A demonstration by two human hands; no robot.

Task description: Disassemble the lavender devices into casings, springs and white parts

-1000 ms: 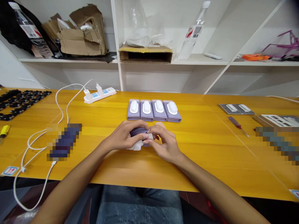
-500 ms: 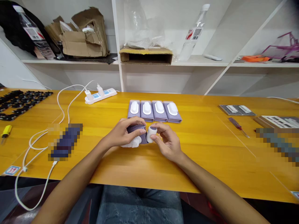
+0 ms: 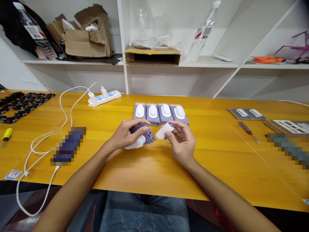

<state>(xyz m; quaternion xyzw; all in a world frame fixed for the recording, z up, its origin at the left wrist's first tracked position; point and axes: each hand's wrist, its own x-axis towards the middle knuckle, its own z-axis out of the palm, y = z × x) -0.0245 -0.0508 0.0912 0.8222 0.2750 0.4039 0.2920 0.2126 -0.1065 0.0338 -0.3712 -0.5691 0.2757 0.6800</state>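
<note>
My left hand (image 3: 130, 133) is closed on a purple box-shaped case (image 3: 149, 134), whose near end shows dark openings. A crumpled white wad (image 3: 137, 142), like cloth or tissue, lies under the same hand; whether the fingers grip it is hidden. Between thumb and fingers, my right hand (image 3: 181, 138) holds a white rounded oblong piece (image 3: 163, 131), tilted and a small gap away from the case's end. Just beyond both hands stands a row of several purple cases (image 3: 152, 120), each with a white oval part (image 3: 165, 110) on top.
At left lie a phone (image 3: 69, 146) on a white cable (image 3: 49, 190), a yellow-handled tool (image 3: 7, 135), black parts (image 3: 26, 104) and a power strip (image 3: 105, 98). To the right are a screwdriver (image 3: 248, 131) and a grey plate (image 3: 247, 117) with white parts. Shelves (image 3: 154, 85) rise behind.
My right hand has drawn the white piece rightward, away from the purple case, and tilted it. My left hand has turned the case so its end with openings shows.
</note>
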